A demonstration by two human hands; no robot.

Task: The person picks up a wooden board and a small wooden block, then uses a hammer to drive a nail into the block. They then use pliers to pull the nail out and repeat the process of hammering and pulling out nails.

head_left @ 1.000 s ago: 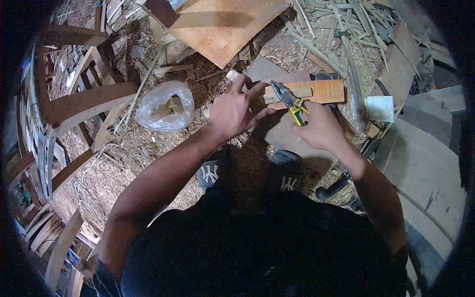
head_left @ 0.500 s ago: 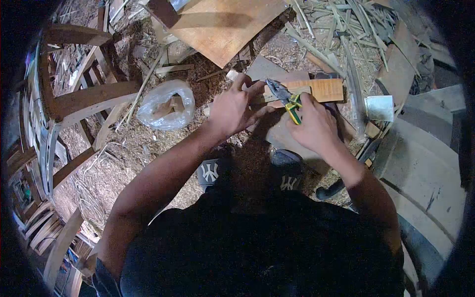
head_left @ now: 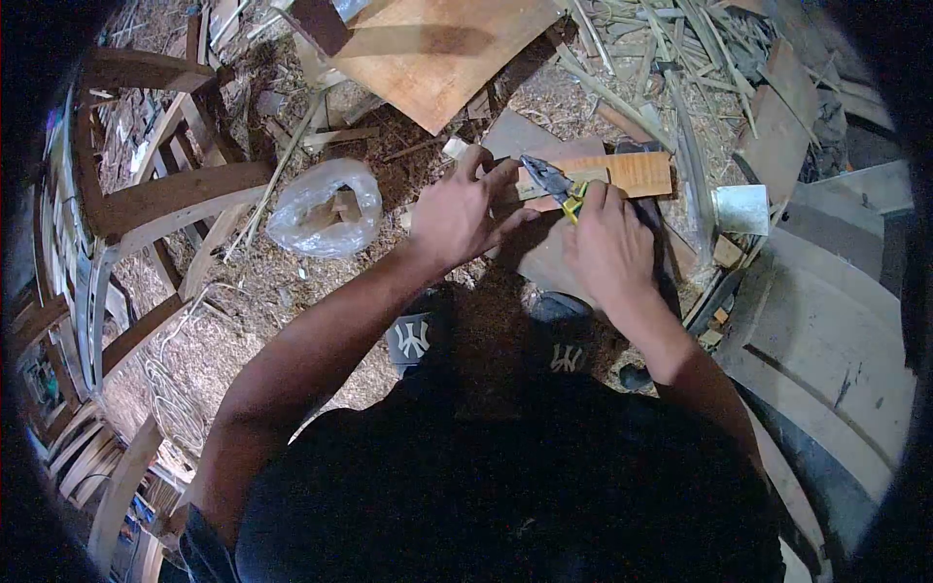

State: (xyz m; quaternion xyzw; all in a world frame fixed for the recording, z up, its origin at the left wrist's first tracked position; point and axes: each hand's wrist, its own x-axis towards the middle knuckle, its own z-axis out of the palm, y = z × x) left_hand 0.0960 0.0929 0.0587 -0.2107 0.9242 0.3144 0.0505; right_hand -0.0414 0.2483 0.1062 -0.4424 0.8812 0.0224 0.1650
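In my right hand [head_left: 610, 238] is a pair of pliers [head_left: 549, 178] with yellow and green handles, my fingers wrapped round them. Their metal jaws point up and left, over a narrow wooden strip [head_left: 591, 177]. My left hand [head_left: 457, 212] grips the strip's left end between thumb and fingers, close to the plier jaws. Beneath the strip lies a wider orange-brown board [head_left: 641, 173]. Whether the jaws hold something small cannot be made out.
A clear plastic bag [head_left: 326, 209] sits open to the left. Wooden chair frames [head_left: 185, 194] stand further left. A large wood sheet [head_left: 437, 63] lies ahead, offcut strips [head_left: 700, 58] at upper right, and a pale small box [head_left: 742, 209] at right. Sawdust covers the floor.
My right hand and forearm have shifted slightly left and the hand has turned more upright, hiding more of the plier handles. The left hand has stayed nearly still.
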